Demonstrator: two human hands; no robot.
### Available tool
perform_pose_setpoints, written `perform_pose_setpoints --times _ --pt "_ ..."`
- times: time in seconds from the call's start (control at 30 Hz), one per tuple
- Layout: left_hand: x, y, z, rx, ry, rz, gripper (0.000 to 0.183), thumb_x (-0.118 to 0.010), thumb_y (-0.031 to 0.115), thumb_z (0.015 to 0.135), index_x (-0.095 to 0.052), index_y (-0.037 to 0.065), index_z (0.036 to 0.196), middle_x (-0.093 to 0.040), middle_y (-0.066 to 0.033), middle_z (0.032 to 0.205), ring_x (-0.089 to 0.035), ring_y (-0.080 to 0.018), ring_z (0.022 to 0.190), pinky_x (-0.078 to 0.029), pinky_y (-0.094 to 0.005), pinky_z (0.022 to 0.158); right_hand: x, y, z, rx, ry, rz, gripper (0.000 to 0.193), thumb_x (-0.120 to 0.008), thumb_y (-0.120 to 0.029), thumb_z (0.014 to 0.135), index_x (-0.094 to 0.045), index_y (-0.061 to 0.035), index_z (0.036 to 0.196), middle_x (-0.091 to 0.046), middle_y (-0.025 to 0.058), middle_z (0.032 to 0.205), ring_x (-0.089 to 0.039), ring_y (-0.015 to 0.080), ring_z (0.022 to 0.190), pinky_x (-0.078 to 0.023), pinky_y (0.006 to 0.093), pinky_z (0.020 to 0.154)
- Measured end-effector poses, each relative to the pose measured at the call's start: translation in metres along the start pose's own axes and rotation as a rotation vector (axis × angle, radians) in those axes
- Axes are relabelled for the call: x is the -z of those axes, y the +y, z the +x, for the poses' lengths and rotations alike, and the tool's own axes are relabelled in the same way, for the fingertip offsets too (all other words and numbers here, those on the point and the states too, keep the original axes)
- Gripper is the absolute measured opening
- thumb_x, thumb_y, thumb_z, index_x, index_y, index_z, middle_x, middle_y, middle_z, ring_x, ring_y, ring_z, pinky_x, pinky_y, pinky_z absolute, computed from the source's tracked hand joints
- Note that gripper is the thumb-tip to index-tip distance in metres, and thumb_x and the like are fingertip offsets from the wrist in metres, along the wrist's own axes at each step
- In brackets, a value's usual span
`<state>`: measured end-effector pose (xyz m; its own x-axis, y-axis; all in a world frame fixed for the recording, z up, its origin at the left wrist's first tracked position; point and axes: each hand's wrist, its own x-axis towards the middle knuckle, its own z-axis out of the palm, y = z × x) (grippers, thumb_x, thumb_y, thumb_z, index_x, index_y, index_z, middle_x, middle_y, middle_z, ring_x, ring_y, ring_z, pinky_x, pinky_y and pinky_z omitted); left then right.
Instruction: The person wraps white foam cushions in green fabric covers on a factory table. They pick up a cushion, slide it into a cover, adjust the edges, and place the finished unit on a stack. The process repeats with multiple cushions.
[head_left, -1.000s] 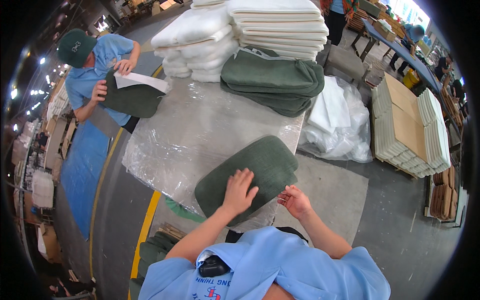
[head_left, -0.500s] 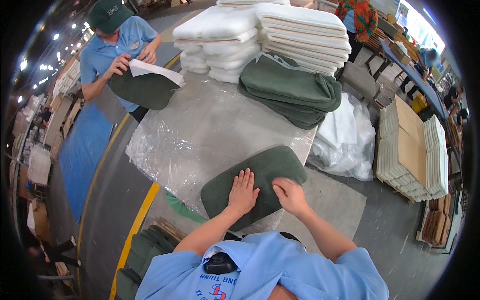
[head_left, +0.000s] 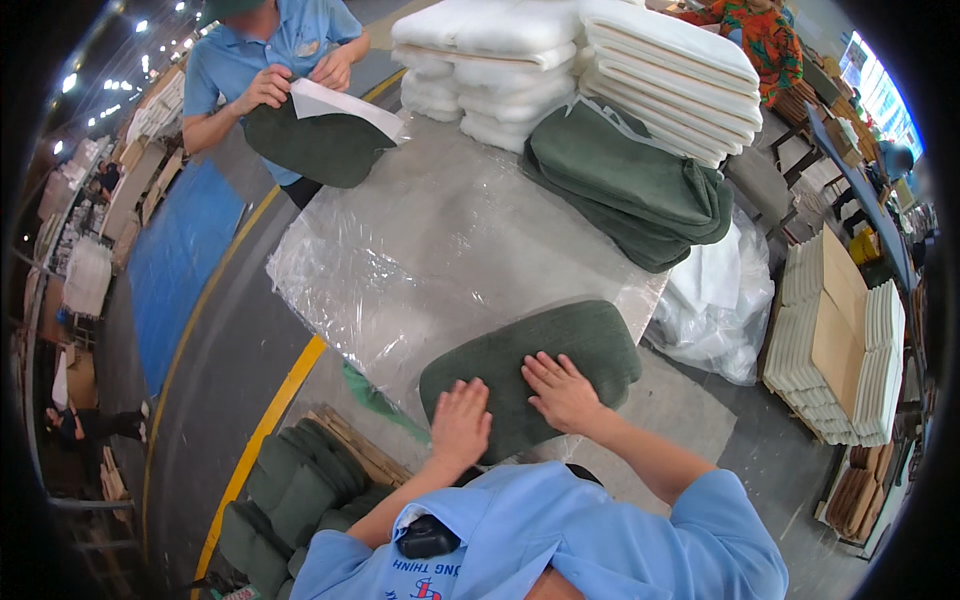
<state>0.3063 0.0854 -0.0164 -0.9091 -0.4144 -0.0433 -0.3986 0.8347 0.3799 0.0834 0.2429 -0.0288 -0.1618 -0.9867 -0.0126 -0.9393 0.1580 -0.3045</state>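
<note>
A dark green fabric cushion (head_left: pixel 520 350), oblong with rounded corners, lies flat at the near edge of the plastic-covered table (head_left: pixel 400 250). My left hand (head_left: pixel 461 424) rests flat on its left part, fingers stretched out. On its middle right, my right hand (head_left: pixel 562 388) lies palm down with the fingers slightly spread. Neither hand grips anything. Farther back on the table sits a pile of dark green fabric covers (head_left: pixel 630 170), some overhanging the right edge.
White padding stacks (head_left: pixel 670 75) stand at the back. A co-worker at the far left holds a green cover with a white piece (head_left: pixel 345 108). Bagged white material (head_left: pixel 715 300) and a pallet of white-edged boards (head_left: pixel 825 340) are at right. Green cushions (head_left: pixel 305 480) lie lower left.
My right hand has opened from a curled shape and now lies flat on the cushion. My left hand has slid toward the cushion's near left side. The view has shifted.
</note>
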Motion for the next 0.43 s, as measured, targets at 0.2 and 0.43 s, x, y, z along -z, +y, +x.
perform_pose_setpoints --times 0.2,0.43 --pt "0.004 -0.038 0.014 0.261 0.138 0.032 0.066 -0.056 0.029 0.108 -0.038 0.004 0.167 -0.035 -0.0179 0.174 -0.031 -0.0484 0.158 -0.024 -0.0597 0.13 0.016 0.038 -0.005 -0.318 0.088 -0.113 0.073 -0.058 -0.042 0.107 -0.04 -0.0036 0.166 -0.034 0.0132 0.176 -0.027 0.0298 0.165 -0.017 0.0607 0.132" --pt "-0.019 -0.058 0.015 0.244 0.189 -0.128 0.071 -0.054 0.033 0.109 -0.031 0.004 0.17 -0.025 -0.0158 0.178 -0.018 -0.049 0.163 -0.016 -0.0629 0.132 -0.024 -0.039 0.086 -0.201 -0.043 -0.072 0.09 -0.056 -0.053 0.106 -0.026 0.0023 0.17 -0.018 0.0199 0.18 -0.012 0.0428 0.167 -0.009 0.0657 0.132"
